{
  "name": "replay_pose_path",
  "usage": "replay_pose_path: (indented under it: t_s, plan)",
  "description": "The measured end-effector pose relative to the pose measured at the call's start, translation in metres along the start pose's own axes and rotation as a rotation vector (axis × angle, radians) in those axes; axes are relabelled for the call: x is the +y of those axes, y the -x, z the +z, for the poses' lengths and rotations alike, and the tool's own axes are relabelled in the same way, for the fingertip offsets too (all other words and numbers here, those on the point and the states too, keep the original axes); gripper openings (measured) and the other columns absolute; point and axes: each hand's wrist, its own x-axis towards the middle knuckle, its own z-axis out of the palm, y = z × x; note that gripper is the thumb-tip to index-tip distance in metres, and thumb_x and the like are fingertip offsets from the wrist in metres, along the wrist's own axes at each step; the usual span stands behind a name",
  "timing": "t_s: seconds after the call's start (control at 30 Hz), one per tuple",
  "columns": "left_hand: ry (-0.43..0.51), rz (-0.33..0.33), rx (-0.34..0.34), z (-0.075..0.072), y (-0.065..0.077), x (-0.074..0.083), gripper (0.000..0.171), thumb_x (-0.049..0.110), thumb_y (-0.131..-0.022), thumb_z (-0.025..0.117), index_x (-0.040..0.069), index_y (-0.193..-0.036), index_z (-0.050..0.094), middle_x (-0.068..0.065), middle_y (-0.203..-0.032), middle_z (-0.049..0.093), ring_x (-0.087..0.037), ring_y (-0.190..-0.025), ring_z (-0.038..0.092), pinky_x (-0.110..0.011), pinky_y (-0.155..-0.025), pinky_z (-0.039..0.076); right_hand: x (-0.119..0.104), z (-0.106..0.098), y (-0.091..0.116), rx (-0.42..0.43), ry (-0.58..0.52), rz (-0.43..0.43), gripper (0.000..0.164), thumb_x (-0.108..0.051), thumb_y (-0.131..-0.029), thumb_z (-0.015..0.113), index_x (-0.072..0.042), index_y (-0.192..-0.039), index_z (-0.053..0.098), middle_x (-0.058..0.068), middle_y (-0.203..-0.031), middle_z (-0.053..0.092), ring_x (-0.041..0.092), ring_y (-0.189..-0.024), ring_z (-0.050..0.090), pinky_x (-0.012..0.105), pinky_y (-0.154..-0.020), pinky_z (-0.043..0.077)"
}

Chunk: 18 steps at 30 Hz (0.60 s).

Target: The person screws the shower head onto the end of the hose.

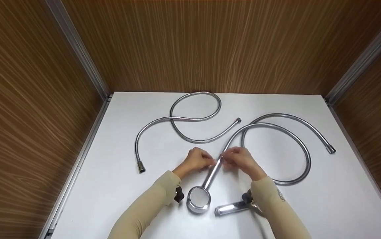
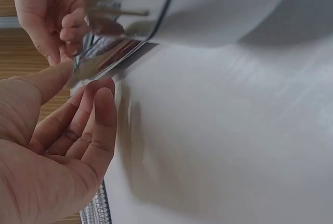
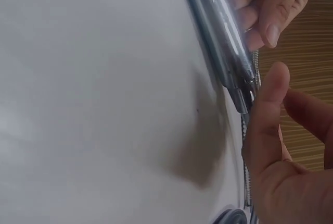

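A chrome shower head (image 1: 199,198) lies with its round face toward me, its handle (image 1: 212,176) slanting up to the right. A silver shower hose (image 1: 231,137) meets the handle's upper end. My left hand (image 1: 199,159) has thumb and fingertips at the handle near that end, fingers curled beside it in the left wrist view. From the other side, my right hand (image 1: 241,160) pinches at the joint between handle and hose. Its thumb and finger (image 3: 265,125) largely cover the hose end in the right wrist view, just past the handle's narrow tip (image 3: 244,96).
A second shower head (image 1: 231,209) lies near the front, partly hidden by my right forearm. Another looped metal hose (image 1: 195,141) lies at the back left. The joined hose coils to the right, ending at a metal nut (image 1: 331,149). Wood-patterned walls enclose the white table (image 1: 91,199).
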Motion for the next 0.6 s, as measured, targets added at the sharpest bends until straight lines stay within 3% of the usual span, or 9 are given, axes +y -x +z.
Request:
replay_pose_path:
  t_s: [0.2, 0.43, 0.6]
  plan:
    - [0.029, -0.037, 0.018, -0.002, 0.003, 0.001, 0.018, 0.023, -0.090, 0.085, 0.006, -0.096, 0.084, -0.022, -0.083, 0.078, -0.031, -0.068, 0.077, -0.030, -0.052, 0.058, -0.002, -0.001, 0.002, -0.021, 0.075, -0.033, 0.027, -0.009, -0.097, 0.068, 0.007, -0.119, 0.067, 0.007, -0.091, 0.072, 0.015, -0.077, 0.069, 0.028, -0.071, 0.061]
    - [0.051, -0.004, 0.023, -0.009, 0.006, 0.000, 0.024, 0.026, -0.095, 0.079, 0.002, -0.100, 0.082, -0.021, -0.086, 0.079, -0.037, -0.075, 0.078, -0.037, -0.059, 0.064, -0.005, -0.003, 0.011, -0.092, 0.212, -0.086, 0.028, -0.018, -0.100, 0.070, 0.004, -0.117, 0.070, 0.008, -0.094, 0.071, 0.019, -0.080, 0.067, 0.031, -0.074, 0.060]
    - [0.078, -0.016, 0.034, -0.023, 0.010, -0.002, 0.025, 0.025, -0.096, 0.078, 0.001, -0.103, 0.081, -0.019, -0.086, 0.079, -0.039, -0.078, 0.078, -0.039, -0.063, 0.065, -0.010, -0.005, 0.016, -0.062, 0.259, -0.163, 0.023, -0.016, -0.098, 0.071, 0.003, -0.111, 0.072, 0.007, -0.094, 0.072, 0.019, -0.083, 0.066, 0.033, -0.074, 0.061]
